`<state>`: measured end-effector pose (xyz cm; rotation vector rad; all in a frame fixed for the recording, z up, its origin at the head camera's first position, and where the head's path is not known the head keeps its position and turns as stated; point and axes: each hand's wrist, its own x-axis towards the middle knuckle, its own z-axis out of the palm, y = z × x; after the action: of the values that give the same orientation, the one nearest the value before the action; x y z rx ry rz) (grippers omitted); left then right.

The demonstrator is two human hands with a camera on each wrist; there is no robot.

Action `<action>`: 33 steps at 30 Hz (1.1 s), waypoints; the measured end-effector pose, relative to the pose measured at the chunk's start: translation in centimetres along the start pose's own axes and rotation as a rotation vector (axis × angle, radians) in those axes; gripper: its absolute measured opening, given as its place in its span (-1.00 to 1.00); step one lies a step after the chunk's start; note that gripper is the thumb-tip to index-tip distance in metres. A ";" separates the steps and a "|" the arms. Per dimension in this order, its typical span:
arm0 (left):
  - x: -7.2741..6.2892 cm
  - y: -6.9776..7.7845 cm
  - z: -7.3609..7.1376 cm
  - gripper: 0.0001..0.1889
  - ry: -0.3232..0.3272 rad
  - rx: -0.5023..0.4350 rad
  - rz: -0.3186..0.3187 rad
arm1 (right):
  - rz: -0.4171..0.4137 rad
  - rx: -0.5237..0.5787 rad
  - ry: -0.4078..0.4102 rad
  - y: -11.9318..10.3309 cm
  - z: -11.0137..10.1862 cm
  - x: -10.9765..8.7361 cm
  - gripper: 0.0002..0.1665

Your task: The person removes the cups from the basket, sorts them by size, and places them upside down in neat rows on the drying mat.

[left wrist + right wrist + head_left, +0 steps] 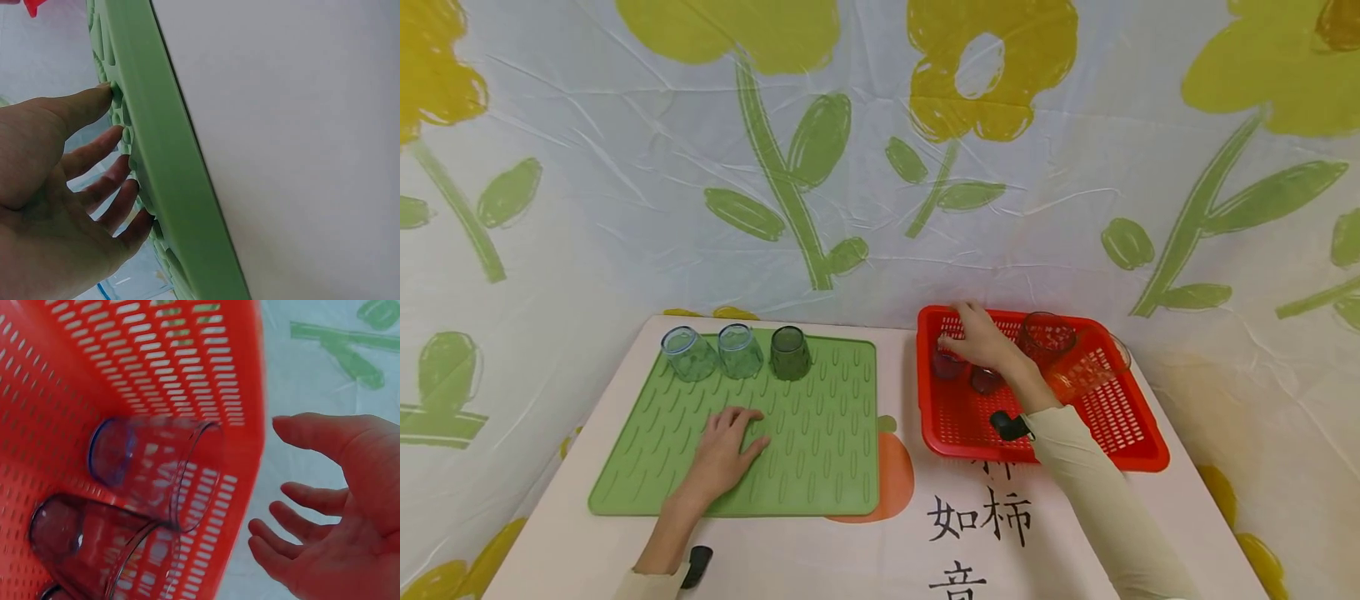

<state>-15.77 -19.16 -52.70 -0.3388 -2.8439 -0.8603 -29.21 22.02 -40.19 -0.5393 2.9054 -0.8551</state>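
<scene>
My left hand (722,454) rests on the ridged green mat (820,450), fingers spread and loosely bent, fingertips at the ridges and nothing held. My right hand (983,337) hovers over the left back part of the red basket (928,408), fingers relaxed and apart. In the right wrist view a clear glass with a blue base (150,462) lies tilted against the basket wall, with a gap between it and the fingers. Beside it a darker purplish glass (87,544) leans the same way. In the head view the hand partly hides these glasses.
Two pale blue glasses (689,356) and a dark grey glass (790,356) stand in a row along the mat's back edge. Larger clear glasses (1047,335) lean in the basket's right half. A flowered cloth (880,267) hangs behind the table (880,567).
</scene>
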 end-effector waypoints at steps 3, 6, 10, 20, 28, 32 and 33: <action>0.0 0.1 0.1 -0.66 0.000 0.002 0.003 | 0.010 -0.031 -0.036 0.8 0.0 0.0 -0.24; 0.1 0.2 0.1 -0.66 -0.001 -0.003 0.000 | 0.037 -0.038 -0.081 1.4 0.2 -0.1 -0.23; 0.1 0.2 0.3 -0.65 -0.007 -0.004 -0.009 | 0.072 -0.042 -0.142 1.8 0.6 -0.3 -0.18; 0.0 0.2 0.3 -0.66 -0.005 -0.023 -0.020 | 0.137 -0.045 -0.221 1.9 1.1 -0.3 -0.05; -0.1 0.1 0.3 -0.66 0.004 -0.021 -0.018 | 0.187 -0.035 -0.243 1.7 1.4 -0.4 0.01; -0.1 -0.1 0.2 -0.66 0.004 -0.022 -0.015 | 0.153 -0.021 -0.240 1.9 1.5 -0.3 -0.07; -0.1 -0.1 0.2 -0.66 0.005 -0.022 -0.013 | 0.144 -0.017 -0.239 1.9 1.5 -0.3 -0.09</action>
<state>-15.69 -19.11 -52.91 -0.3215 -2.8372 -0.8943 -29.28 22.81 -42.51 -0.3968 2.6978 -0.6957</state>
